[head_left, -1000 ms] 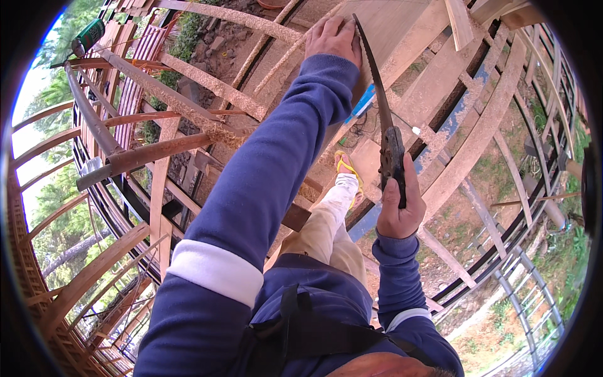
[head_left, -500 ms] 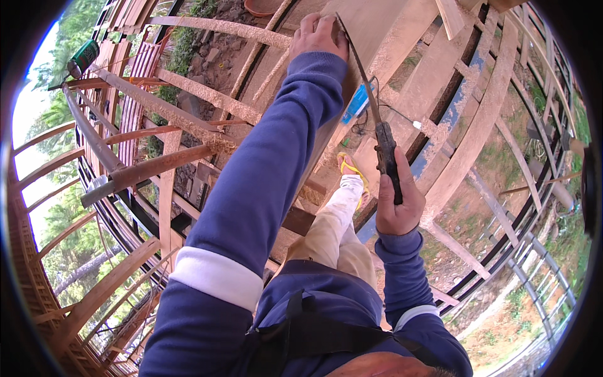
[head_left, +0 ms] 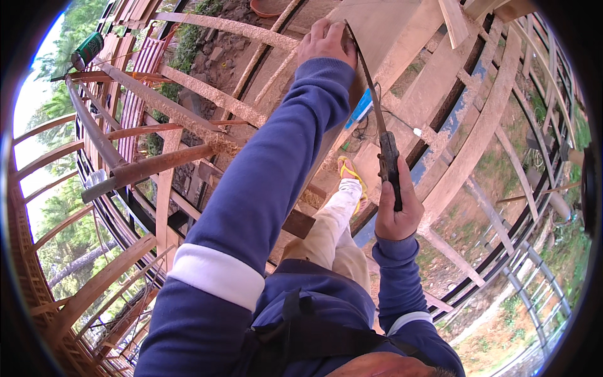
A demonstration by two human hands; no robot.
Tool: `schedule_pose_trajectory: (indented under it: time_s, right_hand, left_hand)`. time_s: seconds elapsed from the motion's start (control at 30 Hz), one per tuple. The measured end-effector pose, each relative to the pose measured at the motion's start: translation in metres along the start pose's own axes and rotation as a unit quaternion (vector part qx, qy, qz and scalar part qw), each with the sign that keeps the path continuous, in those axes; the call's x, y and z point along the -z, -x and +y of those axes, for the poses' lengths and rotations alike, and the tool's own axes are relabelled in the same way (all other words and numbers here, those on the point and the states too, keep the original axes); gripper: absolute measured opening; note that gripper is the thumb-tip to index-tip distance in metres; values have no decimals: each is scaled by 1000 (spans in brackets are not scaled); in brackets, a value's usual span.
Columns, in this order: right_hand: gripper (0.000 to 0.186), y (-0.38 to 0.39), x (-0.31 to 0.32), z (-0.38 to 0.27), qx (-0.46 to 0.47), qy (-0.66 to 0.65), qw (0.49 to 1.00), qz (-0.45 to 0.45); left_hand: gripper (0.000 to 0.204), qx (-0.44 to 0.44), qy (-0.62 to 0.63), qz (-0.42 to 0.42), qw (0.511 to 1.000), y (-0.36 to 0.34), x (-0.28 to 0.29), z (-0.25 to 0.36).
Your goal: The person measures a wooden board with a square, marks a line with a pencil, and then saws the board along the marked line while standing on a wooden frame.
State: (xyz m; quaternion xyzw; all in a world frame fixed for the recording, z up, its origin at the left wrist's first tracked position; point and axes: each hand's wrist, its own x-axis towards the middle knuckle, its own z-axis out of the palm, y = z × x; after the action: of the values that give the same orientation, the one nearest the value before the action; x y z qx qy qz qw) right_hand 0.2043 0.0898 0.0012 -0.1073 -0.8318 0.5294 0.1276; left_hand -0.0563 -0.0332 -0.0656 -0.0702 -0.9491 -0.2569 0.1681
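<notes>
My right hand (head_left: 401,210) is wrapped round the black handle of a handsaw (head_left: 388,157). Its long, narrow dark blade runs up and away, seen nearly edge-on. The blade lies along the edge of a wide wooden board (head_left: 380,31), with its tip close beside my left hand (head_left: 326,44). At the far end of my outstretched left arm, that hand grips the board, its fingers bent over the wood. What lies under the left palm is hidden.
Sawdust-covered beams (head_left: 213,97) cross on the left, with stony ground below. A blue object (head_left: 362,107) and a thin cable lie beyond the saw handle. A green can-shaped thing (head_left: 88,50) sits far left. A yellow flip-flop (head_left: 349,168) is on my foot. Planks (head_left: 433,94) stretch to the right.
The saw and my right hand have shifted slightly toward me, with the blade still at the board. My left hand keeps its place on the wood. The whole view has moved a little.
</notes>
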Motion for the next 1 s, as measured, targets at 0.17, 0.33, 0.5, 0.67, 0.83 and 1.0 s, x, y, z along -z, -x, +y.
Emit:
schedule_pose_trajectory:
  time_s: [0.17, 0.33, 0.5, 0.67, 0.83, 1.0]
  right_hand:
    - [46, -3, -2, -2, 11, 13, 1000, 5]
    - [47, -3, 0, 2, -4, 16, 1000, 13]
    - [52, -9, 2, -6, -4, -17, 1000, -18]
    - [51, -12, 10, -8, -47, -17, 998, -26]
    - [51, -14, 11, -8, -29, -5, 999, -13]
    - [51, -19, 12, -6, 7, 1, 1000, 0]
  left_hand:
    - [37, -10, -14, 3, 1000, -2, 4, 2]
    - [37, -15, 11, -22, 1000, -3, 0, 4]
    - [38, -22, -25, -11, 999, -2, 5, -6]
    - [34, -44, -25, -1, 999, -8, -2, 9]
    - [29, 63, -26, -14, 998, -20, -17, 4]
    - [36, 142, -50, -83, 985, -28, -10, 14]
